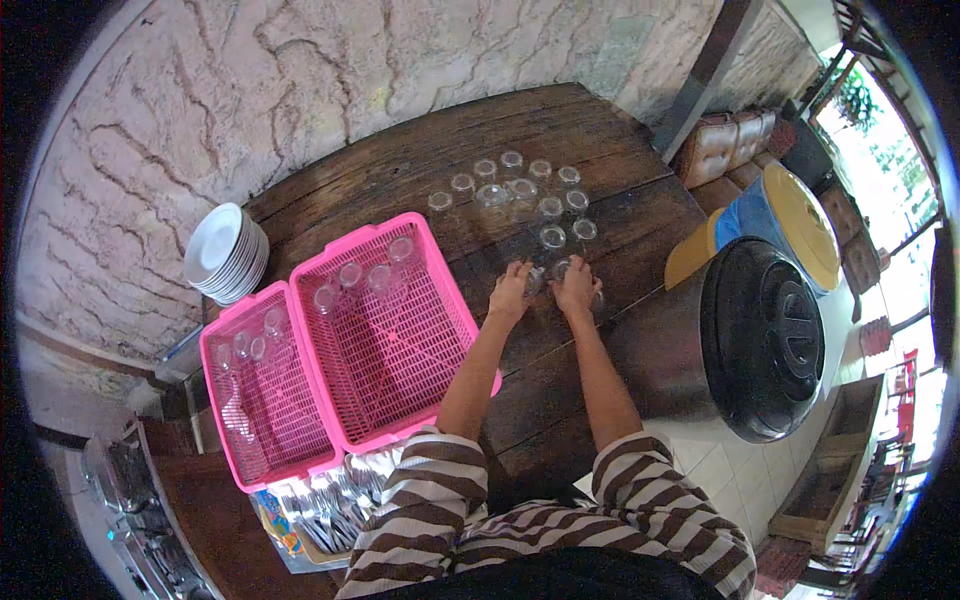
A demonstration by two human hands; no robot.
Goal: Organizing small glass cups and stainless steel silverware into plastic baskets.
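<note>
My left hand [510,292] is closed around a clear drinking glass [534,282] at the near side of the dark plank table [525,341]. Close beside it, my right hand [577,289] grips another clear glass [562,268]. Fingers partly hide both glasses. Beyond my hands, several more clear glasses [553,237] stand in a loose, curved group on the wood. To the left sits a pink plastic basket [307,352] with two compartments. Several glasses [379,277] are in its larger compartment and several small glasses [258,348] in the other, gathered towards the far side.
A stack of white plates [225,253] stands at the far left by the rough stone wall [300,82]. Forks and other metal cutlery [330,510] fill a container at lower left. On the right are a large metal container with black lid [765,337] and a yellow-lidded tub [802,225].
</note>
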